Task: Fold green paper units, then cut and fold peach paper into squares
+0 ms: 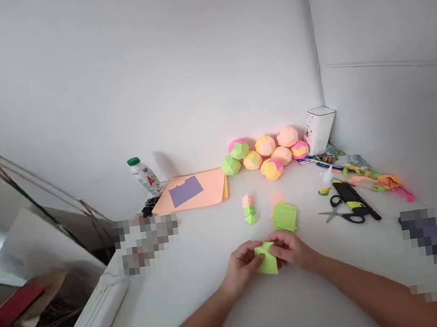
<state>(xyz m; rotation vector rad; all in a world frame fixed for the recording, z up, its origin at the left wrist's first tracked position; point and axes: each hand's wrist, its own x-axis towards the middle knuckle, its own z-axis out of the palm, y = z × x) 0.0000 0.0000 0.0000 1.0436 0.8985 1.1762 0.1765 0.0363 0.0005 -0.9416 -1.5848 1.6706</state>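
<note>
Pinching left hand [240, 269]: fingers clamped on the left edge of the paper [268, 264].
Paper: between the two hands and touching both, just in front of the stack [284, 217]; long axis runs roughly from the stack toward the person.
Right hand [294, 250]: fingers clamped on the paper's upper right; the hand nearer the stack.

8 paper balls [271, 169] by the wall [148, 60]; bottle [145, 176], orange sheets [209, 186] and scissors [344, 214] nearby.
</note>
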